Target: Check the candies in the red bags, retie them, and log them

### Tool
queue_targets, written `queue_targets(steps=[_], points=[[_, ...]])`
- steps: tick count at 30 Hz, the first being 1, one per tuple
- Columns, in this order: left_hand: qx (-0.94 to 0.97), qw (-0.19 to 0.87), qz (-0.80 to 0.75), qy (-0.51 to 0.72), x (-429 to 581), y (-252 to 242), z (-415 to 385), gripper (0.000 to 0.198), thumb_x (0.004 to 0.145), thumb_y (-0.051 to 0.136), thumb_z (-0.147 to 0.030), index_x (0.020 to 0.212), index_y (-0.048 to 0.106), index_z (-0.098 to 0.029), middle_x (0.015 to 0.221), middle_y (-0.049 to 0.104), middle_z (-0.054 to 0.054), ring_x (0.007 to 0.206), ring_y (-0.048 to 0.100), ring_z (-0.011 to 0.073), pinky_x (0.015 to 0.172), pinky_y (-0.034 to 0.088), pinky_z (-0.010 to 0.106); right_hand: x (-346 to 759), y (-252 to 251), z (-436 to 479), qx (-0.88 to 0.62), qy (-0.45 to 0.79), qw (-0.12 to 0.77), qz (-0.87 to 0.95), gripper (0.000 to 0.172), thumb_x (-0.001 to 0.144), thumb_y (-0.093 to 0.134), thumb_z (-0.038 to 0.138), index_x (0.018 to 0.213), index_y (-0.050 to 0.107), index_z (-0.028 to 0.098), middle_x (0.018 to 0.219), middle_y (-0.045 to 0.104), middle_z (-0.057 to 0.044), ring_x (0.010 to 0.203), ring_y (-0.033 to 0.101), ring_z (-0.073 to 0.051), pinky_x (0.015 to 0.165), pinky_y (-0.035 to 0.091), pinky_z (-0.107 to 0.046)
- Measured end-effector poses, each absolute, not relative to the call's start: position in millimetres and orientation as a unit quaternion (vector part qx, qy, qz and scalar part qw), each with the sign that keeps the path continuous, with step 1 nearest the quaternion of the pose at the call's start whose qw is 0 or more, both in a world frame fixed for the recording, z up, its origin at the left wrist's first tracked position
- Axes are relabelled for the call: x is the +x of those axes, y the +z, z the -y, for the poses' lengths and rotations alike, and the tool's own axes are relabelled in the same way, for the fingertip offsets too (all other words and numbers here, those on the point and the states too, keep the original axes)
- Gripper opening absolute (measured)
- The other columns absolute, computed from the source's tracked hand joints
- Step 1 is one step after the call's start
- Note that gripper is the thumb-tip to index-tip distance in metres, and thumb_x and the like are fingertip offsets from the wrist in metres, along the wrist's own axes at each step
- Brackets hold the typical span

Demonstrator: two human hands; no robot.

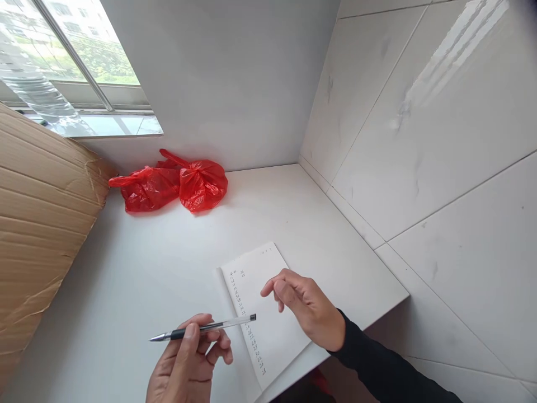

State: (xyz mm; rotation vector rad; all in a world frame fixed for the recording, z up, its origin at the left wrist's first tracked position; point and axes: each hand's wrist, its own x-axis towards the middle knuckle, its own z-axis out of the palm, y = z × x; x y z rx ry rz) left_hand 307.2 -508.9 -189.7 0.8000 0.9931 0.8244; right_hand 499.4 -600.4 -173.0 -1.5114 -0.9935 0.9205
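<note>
My left hand (188, 358) grips a black gel pen (218, 325) between thumb and fingers. The pen lies almost level in the air, its silver tip toward the left and its clear barrel toward the right. Over the notebook page, my right hand (308, 305) is loosely closed, thumb against the curled fingers, and nothing shows in it. Beneath is an open notebook (277, 330), tilted on the table, with a column of handwritten numbers down its left side and a few more at the top. My right hand and the pen's end hide parts of the page.
Two knotted red plastic bags (203, 187) sit at the back of the white table (138, 268). Cardboard (42, 224) stands along the left edge. A clear plastic bottle (37, 84) is by the window. A tiled wall (419, 140) borders the right side.
</note>
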Motion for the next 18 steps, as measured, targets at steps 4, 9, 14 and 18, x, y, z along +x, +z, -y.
queue_targets(steps=[4, 9, 14, 18], points=[[0.359, 0.729, -0.441, 0.38, 308, -188, 519, 0.029, 0.075, 0.077, -0.047, 0.088, 0.073, -0.021, 0.074, 0.064, 0.004, 0.067, 0.06, 0.02, 0.054, 0.055, 0.033, 493, -179, 605, -0.657, 0.371, 0.536, 0.379, 0.037, 0.097, 0.052, 0.056, 0.101, 0.076, 0.028, 0.08, 0.047, -0.001, 0.073, 0.045, -0.016, 0.074, 0.044, -0.032], [0.353, 0.729, -0.437, 0.392, 306, -187, 524, 0.026, 0.079, 0.074, -0.045, 0.09, 0.072, -0.022, 0.074, 0.064, 0.004, 0.069, 0.06, 0.0197, 0.055, 0.055, 0.031, 482, -186, 605, -0.587, 0.437, 0.602, 0.321, 0.035, 0.094, 0.06, 0.054, 0.104, 0.075, 0.024, 0.068, 0.046, 0.003, 0.064, 0.045, -0.013, 0.063, 0.044, -0.029], [0.352, 0.725, -0.439, 0.396, 303, -186, 524, 0.025, 0.08, 0.074, -0.044, 0.091, 0.073, -0.022, 0.075, 0.064, 0.004, 0.07, 0.06, 0.0194, 0.056, 0.055, 0.03, 478, -187, 604, -0.547, 0.463, 0.628, 0.304, 0.031, 0.093, 0.064, 0.049, 0.101, 0.075, 0.022, 0.074, 0.056, 0.0, 0.068, 0.053, -0.013, 0.065, 0.049, -0.028], [0.355, 0.728, -0.434, 0.394, 305, -186, 525, 0.026, 0.081, 0.073, -0.044, 0.092, 0.073, -0.022, 0.077, 0.065, 0.005, 0.071, 0.061, 0.0201, 0.058, 0.056, 0.032, 476, -187, 605, -0.536, 0.483, 0.618, 0.312, 0.029, 0.092, 0.066, 0.047, 0.101, 0.075, 0.021, 0.077, 0.06, -0.001, 0.072, 0.055, -0.014, 0.067, 0.051, -0.029]])
